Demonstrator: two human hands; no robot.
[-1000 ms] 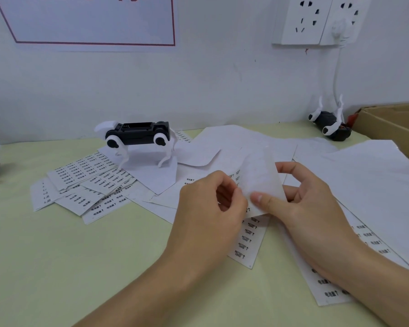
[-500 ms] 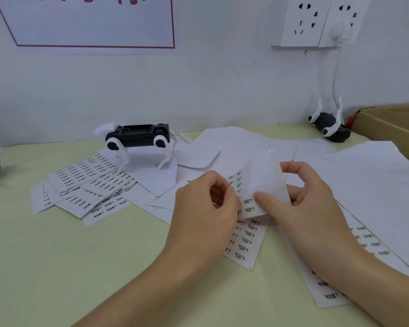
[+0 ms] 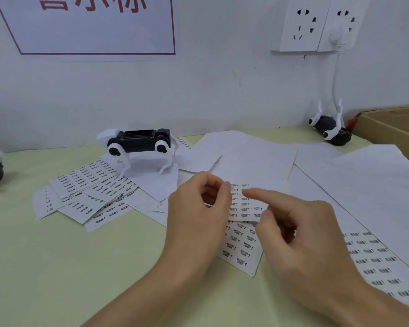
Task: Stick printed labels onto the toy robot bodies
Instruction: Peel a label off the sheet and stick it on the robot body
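Two hands meet over the label sheet (image 3: 242,234): the left hand (image 3: 196,208) pinches its upper edge, the right hand (image 3: 300,230) hovers loosely open, forefinger out. Thin, floppy paper; labels likely peel best from a corner. Beyond stands the toy robot (image 3: 138,143), light and tippable.

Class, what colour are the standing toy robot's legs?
White, on a black toy robot body; head view.
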